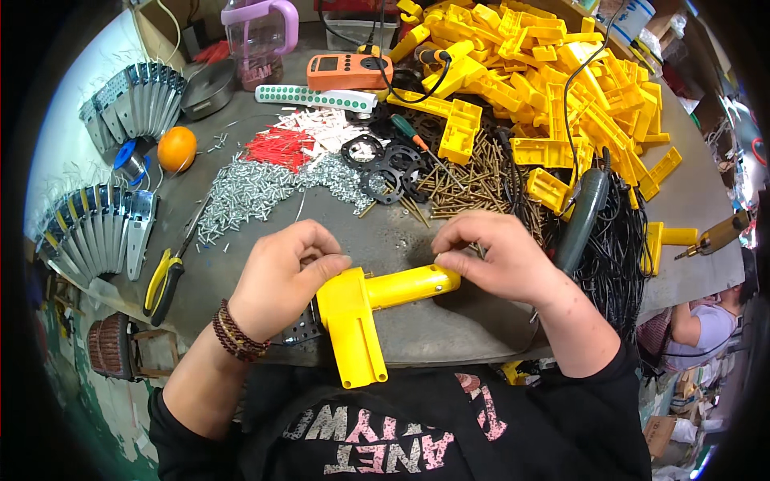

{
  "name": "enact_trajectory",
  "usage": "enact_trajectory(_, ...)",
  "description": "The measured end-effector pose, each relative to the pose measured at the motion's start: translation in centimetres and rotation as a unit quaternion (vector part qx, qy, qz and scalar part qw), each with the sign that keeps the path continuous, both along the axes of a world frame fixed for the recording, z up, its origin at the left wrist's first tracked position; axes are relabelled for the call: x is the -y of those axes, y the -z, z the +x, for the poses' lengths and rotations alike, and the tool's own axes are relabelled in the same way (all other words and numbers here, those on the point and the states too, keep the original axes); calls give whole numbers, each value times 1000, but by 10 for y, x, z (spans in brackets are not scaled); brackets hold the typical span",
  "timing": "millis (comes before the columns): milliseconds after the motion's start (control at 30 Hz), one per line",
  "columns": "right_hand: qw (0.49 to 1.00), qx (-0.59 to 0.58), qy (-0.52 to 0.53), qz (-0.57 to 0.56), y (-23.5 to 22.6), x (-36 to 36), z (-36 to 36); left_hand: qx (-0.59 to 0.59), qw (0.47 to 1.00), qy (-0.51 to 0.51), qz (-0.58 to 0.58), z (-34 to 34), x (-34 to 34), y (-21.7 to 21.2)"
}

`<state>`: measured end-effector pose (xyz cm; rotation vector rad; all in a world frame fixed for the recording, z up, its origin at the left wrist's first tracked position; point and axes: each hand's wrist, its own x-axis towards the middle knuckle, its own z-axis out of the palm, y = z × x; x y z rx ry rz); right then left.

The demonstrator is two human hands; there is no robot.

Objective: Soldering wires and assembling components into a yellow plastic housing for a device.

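My left hand (290, 276) grips the wide head of a yellow plastic tool housing (350, 329), thumb on its upper edge. The housing lies at the table's near edge, its round handle (409, 285) pointing right. Two small holes show near the handle's end. Over that end my right hand (501, 256) is closed in a pinch, thumb against forefinger. Something thin and brass-coloured shows under its curled fingers; what the fingertips pinch is too small to make out. A dark perforated metal piece (303, 329) sits beside the housing, partly behind my left wrist.
Beyond my hands lie silver screws (249, 192), red sticks (281, 148), long brass screws (473, 180) and black rings (383, 172). Yellow housings (553, 80) are heaped back right. Pliers (164, 280) lie left; a dark green tool (584, 220) and black cables (609, 264) lie right. An orange meter (349, 72) stands behind.
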<state>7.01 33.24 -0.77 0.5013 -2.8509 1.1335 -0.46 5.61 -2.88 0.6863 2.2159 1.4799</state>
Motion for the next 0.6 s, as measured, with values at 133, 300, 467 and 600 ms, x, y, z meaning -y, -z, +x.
enact_trajectory(133, 1000, 20, -10, 17, -7, 9, 0, -3, 1000, 6, -22, -2, 3, -8)
enact_trajectory(300, 998, 28, -54, 7, 1, 6, -2, -18, 999, 20, -34, 5, 2, -12)
enact_trajectory(467, 988, 145, 49, 6, 2, 4, 1, -113, 991, 42, -62, 3, -4, -7)
enact_trajectory(600, 991, -118, 62, 17, -6, -12, 17, -271, 955, 87, -90, 9, -22, -12)
